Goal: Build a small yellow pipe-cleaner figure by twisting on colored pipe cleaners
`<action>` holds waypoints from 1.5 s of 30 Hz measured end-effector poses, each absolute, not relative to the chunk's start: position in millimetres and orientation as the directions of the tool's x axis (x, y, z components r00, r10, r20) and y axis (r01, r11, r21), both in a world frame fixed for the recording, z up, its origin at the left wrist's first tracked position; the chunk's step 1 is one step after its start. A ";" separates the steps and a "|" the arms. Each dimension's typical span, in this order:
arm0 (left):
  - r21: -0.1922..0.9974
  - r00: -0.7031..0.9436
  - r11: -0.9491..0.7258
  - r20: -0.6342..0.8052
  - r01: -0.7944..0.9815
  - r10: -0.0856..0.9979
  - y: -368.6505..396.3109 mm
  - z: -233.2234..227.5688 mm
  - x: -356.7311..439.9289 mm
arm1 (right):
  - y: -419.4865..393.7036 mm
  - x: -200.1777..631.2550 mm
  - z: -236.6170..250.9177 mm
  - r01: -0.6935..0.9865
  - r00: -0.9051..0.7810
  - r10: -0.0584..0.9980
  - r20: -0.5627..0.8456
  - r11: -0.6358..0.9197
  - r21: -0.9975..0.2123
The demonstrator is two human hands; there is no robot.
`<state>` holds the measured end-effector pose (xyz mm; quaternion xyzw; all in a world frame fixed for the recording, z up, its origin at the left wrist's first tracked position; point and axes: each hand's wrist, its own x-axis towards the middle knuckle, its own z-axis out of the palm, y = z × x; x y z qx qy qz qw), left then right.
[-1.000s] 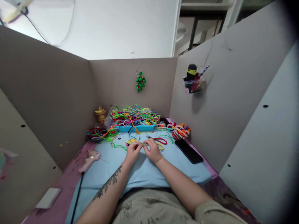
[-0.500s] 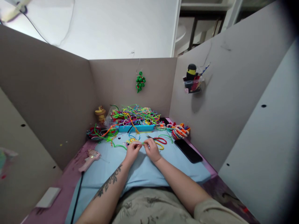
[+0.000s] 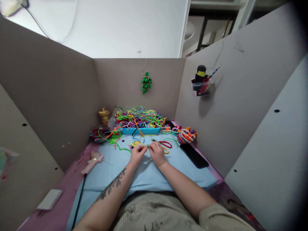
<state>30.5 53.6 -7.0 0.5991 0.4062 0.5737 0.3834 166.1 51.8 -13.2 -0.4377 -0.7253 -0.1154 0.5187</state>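
Note:
My left hand point(image 3: 138, 154) and my right hand point(image 3: 157, 154) meet over the blue cloth point(image 3: 115, 170), fingertips pinched close together. Between them shows a bit of a small green cord-like piece point(image 3: 148, 146); most of it is hidden by the fingers. Just beyond my left hand lies a yellow, multicoloured braided item point(image 3: 136, 143), partly covered. Scissors point(image 3: 166, 144) with red and yellow handles rest behind my right hand. Further back, a blue tray point(image 3: 141, 131) is heaped with colourful cords point(image 3: 141, 117).
A pink glue gun point(image 3: 92, 164) with a black cable lies left, near a white box point(image 3: 50, 199). On the right are a black phone point(image 3: 193, 156) and a braided colourful bundle point(image 3: 185, 135). Grey partitions point(image 3: 139, 65) enclose the table; a clear cup point(image 3: 202, 88) hangs on the right one.
The fingertips have shifted slightly around the green piece, and a pale strip by my left fingers shows less now. The camera view has tilted a little. Other things stay put.

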 end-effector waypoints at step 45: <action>0.933 0.014 -0.353 0.353 0.069 0.935 53.0 -2.7 32.4 | 57.6 166.0 -17.4 0.715 -0.076 0.591 0.803 0.594 -0.370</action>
